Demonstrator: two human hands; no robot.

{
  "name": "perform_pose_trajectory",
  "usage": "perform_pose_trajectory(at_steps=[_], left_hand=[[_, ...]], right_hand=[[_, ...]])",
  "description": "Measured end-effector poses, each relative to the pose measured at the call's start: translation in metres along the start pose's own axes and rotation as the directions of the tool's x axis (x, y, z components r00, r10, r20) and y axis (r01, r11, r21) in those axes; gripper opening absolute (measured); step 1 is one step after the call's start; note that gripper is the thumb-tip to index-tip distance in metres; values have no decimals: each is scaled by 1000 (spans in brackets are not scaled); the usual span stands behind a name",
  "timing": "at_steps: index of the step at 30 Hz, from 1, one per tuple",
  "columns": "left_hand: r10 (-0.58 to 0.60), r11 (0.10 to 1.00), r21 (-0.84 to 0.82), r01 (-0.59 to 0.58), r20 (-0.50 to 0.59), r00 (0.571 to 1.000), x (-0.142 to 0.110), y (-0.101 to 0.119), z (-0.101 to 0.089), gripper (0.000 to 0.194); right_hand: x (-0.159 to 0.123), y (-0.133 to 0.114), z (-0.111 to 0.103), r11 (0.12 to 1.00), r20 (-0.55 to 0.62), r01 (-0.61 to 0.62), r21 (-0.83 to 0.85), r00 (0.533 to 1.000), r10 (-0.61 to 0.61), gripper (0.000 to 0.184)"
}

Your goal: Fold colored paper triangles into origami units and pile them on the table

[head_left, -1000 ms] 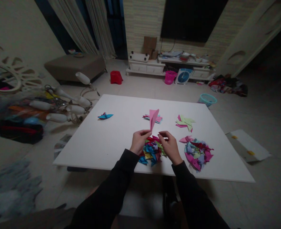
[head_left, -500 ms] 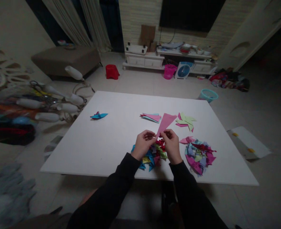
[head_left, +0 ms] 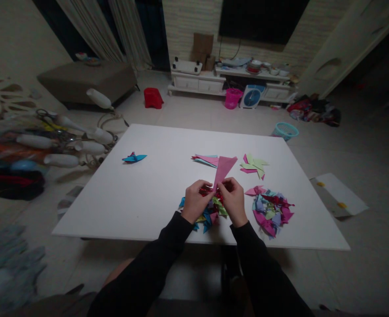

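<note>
A pink folded paper (head_left: pixel 225 168), wide at its far end and narrow toward me, is pinched near its narrow tip by both hands. My left hand (head_left: pixel 197 200) grips it from the left, and my right hand (head_left: pixel 233 199) from the right. Below the hands lies a heap of folded paper pieces (head_left: pixel 208 219) in blue, green, red and yellow, partly covered by them. Just beyond is a small stack of narrow folded papers (head_left: pixel 205 160). Green and pink folded strips (head_left: pixel 254 165) lie to the right, with a round pile of folded papers (head_left: pixel 273 211) nearer me.
The white table (head_left: pixel 115 193) carries a blue folded paper piece (head_left: pixel 134 158) at its far left. Past the table are a red stool (head_left: pixel 153 97), a pink bin (head_left: pixel 233 98), a box fan (head_left: pixel 251 96) and a teal basket (head_left: pixel 285 130). Lamp arms (head_left: pixel 92 147) stand close on the left.
The whole view has shifted slightly. The pink paper has tilted a little more upright and left in my hands, its wide end now closer to the narrow stack. Both hands keep their pinch.
</note>
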State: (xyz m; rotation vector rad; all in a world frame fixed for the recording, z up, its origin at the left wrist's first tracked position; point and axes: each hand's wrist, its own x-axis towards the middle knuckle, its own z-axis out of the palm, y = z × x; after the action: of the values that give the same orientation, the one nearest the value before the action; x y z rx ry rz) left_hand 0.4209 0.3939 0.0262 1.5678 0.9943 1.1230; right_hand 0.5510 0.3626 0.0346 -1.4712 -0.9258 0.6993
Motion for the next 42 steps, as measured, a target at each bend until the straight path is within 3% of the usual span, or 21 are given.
perform_pose_trajectory(at_steps=[6,10,18,25,42], left_hand=[[-75,993,-94,74,-9,997,-3,-1,3,12],[-164,949,-271,161,11,986,1,2,3,19],[-272,862,-423,279,78,959,11,1,1,27],[-274,848,-446,286,92,957,10,-3,4,31],[-288,854,-450,260,7,958,11,-7,5,34]], right_hand=[[-5,-4,3,999,0,22,34,1000,-22,19],[-3,-6,3,994,33,32,104,999,-35,22],[6,-1,4,988,62,14,151,998,-24,25],[5,0,-1,991,45,43,126,998,-49,23],[3,-6,-1,996,7,32,85,999,-33,21]])
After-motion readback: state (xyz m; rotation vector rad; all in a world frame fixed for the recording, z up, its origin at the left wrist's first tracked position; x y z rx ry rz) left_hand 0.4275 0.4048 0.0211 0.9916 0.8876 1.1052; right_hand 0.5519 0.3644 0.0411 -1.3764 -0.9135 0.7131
